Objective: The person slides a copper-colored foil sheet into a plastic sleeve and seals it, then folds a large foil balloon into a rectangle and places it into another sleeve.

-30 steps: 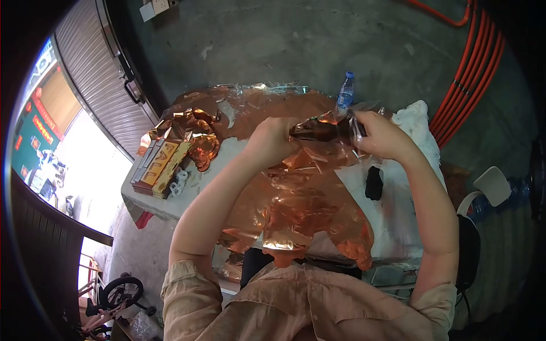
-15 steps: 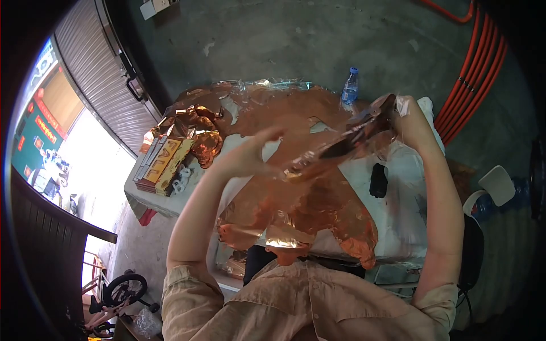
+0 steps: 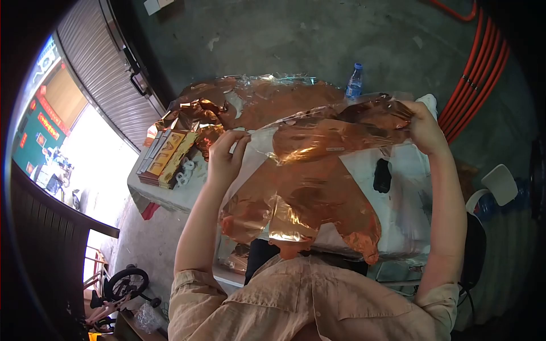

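Stretched between my hands above the table is a clear plastic bag (image 3: 259,142) with shiny copper-coloured foil (image 3: 313,139) inside it. A small pale label shows on this piece. My left hand (image 3: 226,156) pinches the bag's left edge between thumb and fingers. At the other end, my right hand (image 3: 425,129) grips the bunched right side, its fingertips partly hidden by the plastic. Below, a large flat copper foil balloon (image 3: 310,190) lies spread on the table, its lower lobes reaching the edge near my body.
More flat copper foil (image 3: 284,99) covers the table's far side. Crumpled foil (image 3: 196,116), stacked yellow-and-grey boxes (image 3: 162,159) and small white rolls (image 3: 185,170) are at left. A water bottle (image 3: 354,82) stands at the back; a black object (image 3: 381,176) lies at right on the white cover (image 3: 406,199).
My left hand has moved slightly left and closed on the bag's edge. The bag, blurred and slanting before, is now pulled out wide between both hands.
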`<state>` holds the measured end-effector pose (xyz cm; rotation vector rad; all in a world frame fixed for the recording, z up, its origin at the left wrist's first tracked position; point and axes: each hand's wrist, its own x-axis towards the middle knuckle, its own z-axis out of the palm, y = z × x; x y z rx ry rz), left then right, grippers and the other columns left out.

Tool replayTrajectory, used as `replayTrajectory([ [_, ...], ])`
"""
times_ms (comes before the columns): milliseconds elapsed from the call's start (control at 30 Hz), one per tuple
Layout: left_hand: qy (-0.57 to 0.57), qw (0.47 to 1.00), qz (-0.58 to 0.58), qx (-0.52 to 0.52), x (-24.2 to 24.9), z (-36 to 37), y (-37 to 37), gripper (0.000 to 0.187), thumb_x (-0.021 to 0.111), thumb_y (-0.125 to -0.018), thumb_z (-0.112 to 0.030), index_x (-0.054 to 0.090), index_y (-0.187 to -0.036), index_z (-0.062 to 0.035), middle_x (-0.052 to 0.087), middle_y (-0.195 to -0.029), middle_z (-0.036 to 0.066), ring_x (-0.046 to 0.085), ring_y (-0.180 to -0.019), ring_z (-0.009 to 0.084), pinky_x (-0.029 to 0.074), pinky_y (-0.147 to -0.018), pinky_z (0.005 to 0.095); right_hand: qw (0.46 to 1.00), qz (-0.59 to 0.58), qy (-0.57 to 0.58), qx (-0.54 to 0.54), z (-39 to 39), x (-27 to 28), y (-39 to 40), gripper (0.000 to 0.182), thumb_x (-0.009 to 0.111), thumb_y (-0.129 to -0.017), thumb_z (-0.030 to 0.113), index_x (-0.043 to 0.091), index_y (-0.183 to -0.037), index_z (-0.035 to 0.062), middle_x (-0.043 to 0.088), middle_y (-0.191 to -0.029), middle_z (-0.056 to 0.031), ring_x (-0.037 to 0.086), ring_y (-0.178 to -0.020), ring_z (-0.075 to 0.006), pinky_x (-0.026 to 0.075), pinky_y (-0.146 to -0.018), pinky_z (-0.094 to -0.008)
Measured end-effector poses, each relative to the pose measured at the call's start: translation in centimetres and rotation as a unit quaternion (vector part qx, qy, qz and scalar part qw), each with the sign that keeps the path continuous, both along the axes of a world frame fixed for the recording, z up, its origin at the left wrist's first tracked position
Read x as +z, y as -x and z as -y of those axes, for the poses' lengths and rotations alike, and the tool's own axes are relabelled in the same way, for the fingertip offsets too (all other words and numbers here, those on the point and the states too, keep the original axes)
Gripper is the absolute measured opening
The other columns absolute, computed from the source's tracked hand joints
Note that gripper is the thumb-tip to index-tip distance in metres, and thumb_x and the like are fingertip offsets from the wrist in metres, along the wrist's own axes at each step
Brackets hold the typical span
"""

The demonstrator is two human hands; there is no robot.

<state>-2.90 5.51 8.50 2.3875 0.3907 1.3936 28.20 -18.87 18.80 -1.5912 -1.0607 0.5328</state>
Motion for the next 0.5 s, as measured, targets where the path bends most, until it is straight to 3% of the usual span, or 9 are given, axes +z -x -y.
replayTrajectory([
  [33, -0.001, 1.000, -0.001, 0.003, -0.2, -0.6, 0.7, 0.008, 0.057, -0.089, -0.002, 0.063, -0.092, 0.0023, 0.067, -0.082, 0.008, 0.064, -0.078, 0.0122, 0.050, -0.065, 0.0236, 1.000, 0.024, -0.018, -0.002, 0.3, -0.2, -0.1, 0.027, 0.042, -0.087, 0.000, 0.065, -0.102, 0.0010, 0.065, -0.101, -0.0067, 0.062, -0.090, -0.0140, 0.050, -0.074, -0.0239],
  [100, 0.146, 0.988, 0.022, 0.044, -0.8, -2.2, 2.6, 0.008, 0.056, -0.090, -0.002, 0.062, -0.094, 0.0017, 0.066, -0.081, 0.007, 0.063, -0.077, 0.0108, 0.049, -0.064, 0.0227, 0.994, -0.071, -0.081, 0.037, 1.7, 1.1, -1.1, 0.025, 0.044, -0.089, 0.004, 0.064, -0.103, -0.0002, 0.064, -0.104, -0.0064, 0.062, -0.091, -0.0141, 0.050, -0.077, -0.0229],
  [167, 0.166, 0.984, 0.034, 0.055, -0.7, -2.7, 5.2, 0.011, 0.053, -0.092, -0.003, 0.062, -0.097, 0.0018, 0.066, -0.087, 0.006, 0.061, -0.080, 0.0093, 0.047, -0.070, 0.0212, 0.987, -0.029, -0.148, 0.063, 2.8, 1.0, -4.3, 0.023, 0.047, -0.089, 0.005, 0.063, -0.104, -0.0005, 0.065, -0.103, -0.0066, 0.062, -0.092, -0.0136, 0.050, -0.076, -0.0221],
  [267, 0.172, 0.981, 0.066, 0.057, -1.2, -4.5, 8.2, 0.009, 0.055, -0.090, -0.003, 0.061, -0.092, 0.0030, 0.067, -0.090, 0.009, 0.063, -0.085, 0.0113, 0.050, -0.072, 0.0239, 0.966, -0.135, -0.220, 0.019, 3.8, 0.6, -8.2, 0.027, 0.051, -0.090, 0.009, 0.059, -0.114, -0.0013, 0.064, -0.105, -0.0078, 0.063, -0.094, -0.0164, 0.051, -0.083, -0.0262],
  [333, 0.164, 0.962, 0.210, 0.059, 0.5, -3.4, 9.7, 0.009, 0.056, -0.090, -0.007, 0.060, -0.091, 0.0015, 0.064, -0.085, 0.007, 0.060, -0.086, 0.0129, 0.047, -0.079, 0.0257, 0.925, -0.204, -0.294, 0.130, 4.0, -0.3, -10.1, 0.036, 0.052, -0.093, 0.018, 0.052, -0.123, -0.0022, 0.061, -0.113, -0.0106, 0.061, -0.101, -0.0209, 0.050, -0.091, -0.0321],
  [400, 0.272, 0.919, 0.270, 0.088, 1.4, -2.8, 13.7, 0.011, 0.055, -0.092, -0.011, 0.058, -0.088, -0.0016, 0.065, -0.102, 0.010, 0.058, -0.088, 0.0114, 0.043, -0.082, 0.0231, 0.907, -0.232, -0.323, 0.138, 4.1, -0.8, -10.4, 0.039, 0.051, -0.094, 0.020, 0.050, -0.126, -0.0013, 0.059, -0.118, -0.0118, 0.060, -0.105, -0.0227, 0.049, -0.093, -0.0341],
  [433, 0.264, 0.917, 0.294, 0.051, -0.6, -4.7, 17.7, 0.010, 0.054, -0.091, -0.011, 0.057, -0.088, -0.0022, 0.065, -0.102, 0.011, 0.058, -0.088, 0.0131, 0.044, -0.082, 0.0259, 0.888, -0.257, -0.353, 0.143, 3.9, -1.1, -10.4, 0.042, 0.050, -0.095, 0.023, 0.047, -0.129, -0.0005, 0.056, -0.123, -0.0130, 0.058, -0.109, -0.0244, 0.049, -0.096, -0.0361],
  [467, 0.108, 0.957, 0.223, 0.149, -1.5, -5.9, 20.9, 0.009, 0.054, -0.090, -0.012, 0.056, -0.090, -0.0026, 0.065, -0.097, 0.011, 0.059, -0.087, 0.0156, 0.047, -0.081, 0.0290, 0.872, -0.287, -0.349, 0.191, 4.0, -1.6, -11.3, 0.041, 0.048, -0.096, 0.021, 0.044, -0.132, 0.0013, 0.052, -0.129, -0.0162, 0.054, -0.115, -0.0264, 0.047, -0.098, -0.0393],
  [500, 0.187, 0.915, 0.311, 0.179, -2.2, -6.6, 24.9, 0.009, 0.053, -0.088, -0.010, 0.055, -0.091, -0.0027, 0.064, -0.101, 0.014, 0.058, -0.092, 0.0205, 0.048, -0.085, 0.0342, 0.871, -0.293, -0.344, 0.194, 4.0, -2.0, -11.5, 0.041, 0.048, -0.096, 0.021, 0.044, -0.132, 0.0013, 0.052, -0.129, -0.0162, 0.054, -0.115, -0.0264, 0.047, -0.098, -0.0393],
])
